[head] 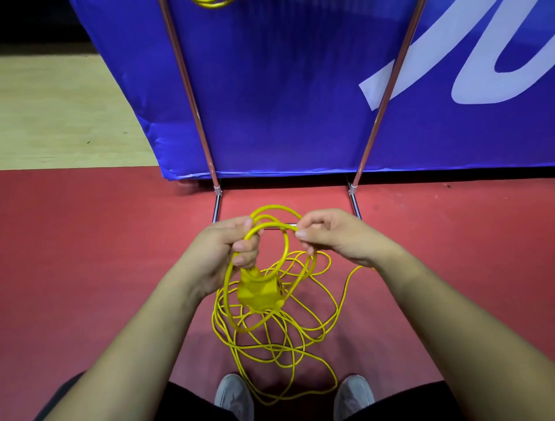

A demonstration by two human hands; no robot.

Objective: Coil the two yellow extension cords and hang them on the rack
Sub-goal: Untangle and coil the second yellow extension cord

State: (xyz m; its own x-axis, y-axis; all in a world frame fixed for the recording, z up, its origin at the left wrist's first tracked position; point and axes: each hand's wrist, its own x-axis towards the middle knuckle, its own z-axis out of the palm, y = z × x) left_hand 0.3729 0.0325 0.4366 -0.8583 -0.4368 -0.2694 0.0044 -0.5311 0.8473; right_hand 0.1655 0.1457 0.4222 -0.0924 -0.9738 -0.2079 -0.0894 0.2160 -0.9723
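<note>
**A:** While the left hand has its fingers curled tight round the gathered loops, what should the right hand be doing?

**B:** It pinches one strand of the yellow cord between thumb and forefinger, just right of the left fist. I'd say the job is to feed that strand across as the next loop. Match it to the loops already held, and give the strand a slight roll between the fingers so it lies flat and does not kink.

**A:** And the slack?

**B:** Most of it lies in a loose pile on the red floor, between the hands and the shoes. The strands cross each other a lot, so draw it up slowly. A hard tug would probably tighten a snarl.

**A:** How does the coil sit?

**B:** It hangs from the left fist as a long oval, with its long axis running from the hands down toward the pile. The socket block dangles just under the fist and points down.

**A:** And the rack?

**B:** The rack stands on the far side, against the blue banner. A second cord shows at the top edge by the left upright. Whether it hangs on the rack I cannot tell.
</note>
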